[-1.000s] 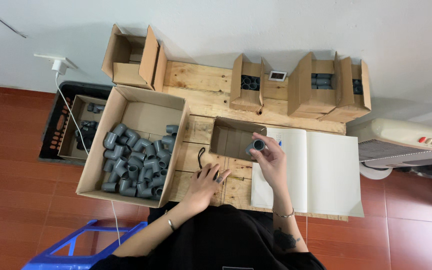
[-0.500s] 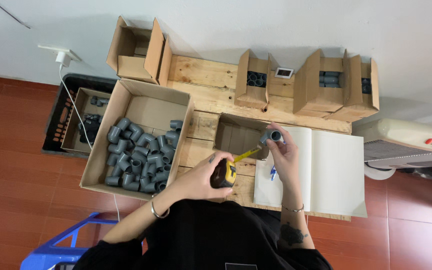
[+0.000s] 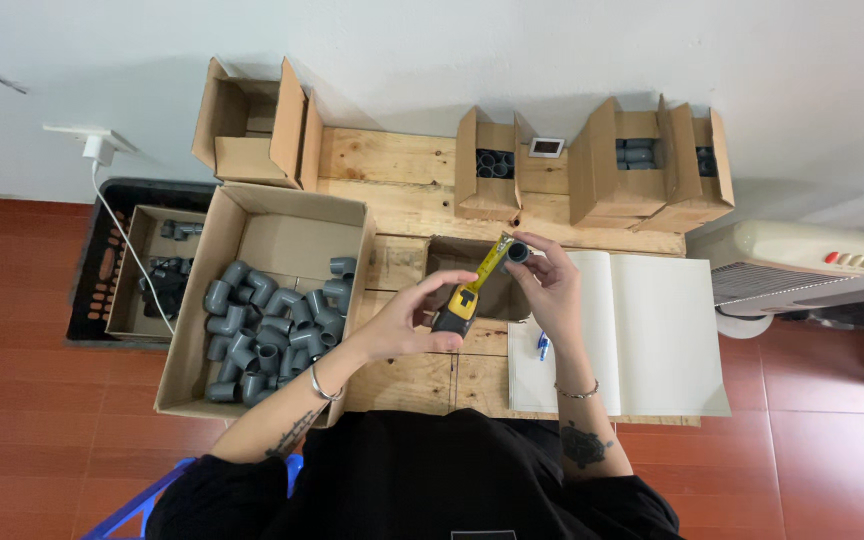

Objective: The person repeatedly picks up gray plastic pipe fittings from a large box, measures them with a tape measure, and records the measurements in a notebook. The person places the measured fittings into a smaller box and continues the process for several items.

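The right hand (image 3: pixel 550 290) is pinching a small grey pipe fitting (image 3: pixel 518 251) up near the table's back edge. The left hand (image 3: pixel 404 322) is gripping a yellow tape measure (image 3: pixel 455 312), and its blade (image 3: pixel 493 258) is slanting up and right, its tip touching the fitting.

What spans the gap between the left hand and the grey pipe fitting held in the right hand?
In the head view, the yellow tape blade runs from the tape measure in the left hand to the pipe fitting.
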